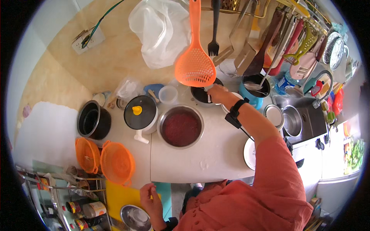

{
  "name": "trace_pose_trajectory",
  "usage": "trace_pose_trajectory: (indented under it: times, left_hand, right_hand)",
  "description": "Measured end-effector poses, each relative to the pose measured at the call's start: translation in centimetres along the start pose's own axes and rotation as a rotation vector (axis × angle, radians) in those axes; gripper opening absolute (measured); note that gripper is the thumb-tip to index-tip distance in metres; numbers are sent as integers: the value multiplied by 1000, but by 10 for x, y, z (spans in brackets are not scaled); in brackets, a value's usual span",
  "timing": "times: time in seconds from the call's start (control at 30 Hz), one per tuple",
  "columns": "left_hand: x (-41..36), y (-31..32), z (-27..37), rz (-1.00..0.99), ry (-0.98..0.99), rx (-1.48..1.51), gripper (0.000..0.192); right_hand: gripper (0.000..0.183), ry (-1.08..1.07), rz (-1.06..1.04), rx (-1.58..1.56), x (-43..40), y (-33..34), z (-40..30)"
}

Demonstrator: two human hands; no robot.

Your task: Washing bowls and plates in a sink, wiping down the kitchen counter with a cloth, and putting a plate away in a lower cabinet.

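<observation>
My right hand (pixel 218 94) reaches over the back of the counter to a dark-lined pot (pixel 200 93). Its fingers are closed around a thin, pale utensil handle (pixel 208 98) at the pot's rim; the orange skimmer partly hides this. In front of me stands a stainless steel bowl (pixel 200 138) with a dark red, grainy mass (pixel 181 127) inside. Low at the counter's front edge, my left hand (pixel 151 200) is loosely curled with nothing visible in it. Beside that hand is a metal bowl (pixel 124 215) over a yellow surface (pixel 115 196).
An orange skimmer (pixel 195 63) hangs before the wall among several utensils. Left of the bowl are a lidded pot (pixel 140 115), a black pot (pixel 98 127) and orange colanders (pixel 118 163). A blue pot (pixel 255 101) and a sink (pixel 313 121) lie right. A white plate (pixel 249 153) sits beside my right sleeve.
</observation>
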State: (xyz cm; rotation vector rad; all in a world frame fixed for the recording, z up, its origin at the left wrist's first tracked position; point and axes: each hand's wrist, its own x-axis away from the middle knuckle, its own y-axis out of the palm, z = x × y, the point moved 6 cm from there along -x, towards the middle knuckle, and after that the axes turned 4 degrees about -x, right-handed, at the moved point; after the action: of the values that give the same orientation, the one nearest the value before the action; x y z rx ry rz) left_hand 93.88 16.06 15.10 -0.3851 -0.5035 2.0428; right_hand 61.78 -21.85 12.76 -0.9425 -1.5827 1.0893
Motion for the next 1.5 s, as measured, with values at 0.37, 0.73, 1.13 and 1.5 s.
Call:
trace_pose_trajectory:
  times: [0.37, 0.73, 1.13, 1.5]
  left_hand:
    - [-4, 1, 10, -41, 38, -199, 10]
    - [0, 0, 6, -31, 99, -218, 10]
    - [-16, 34, 19, -177, 31, 75, 11]
    - [-19, 129, 95, -937, -217, 1045, 44]
  right_hand:
    - [38, 17, 186, 285, -40, 12, 15]
    - [18, -393, 217, -60, -61, 34, -17]
    - [27, 136, 583, -1752, 29, 1, 45]
    - [27, -1167, 604, -215, 261, -25, -165]
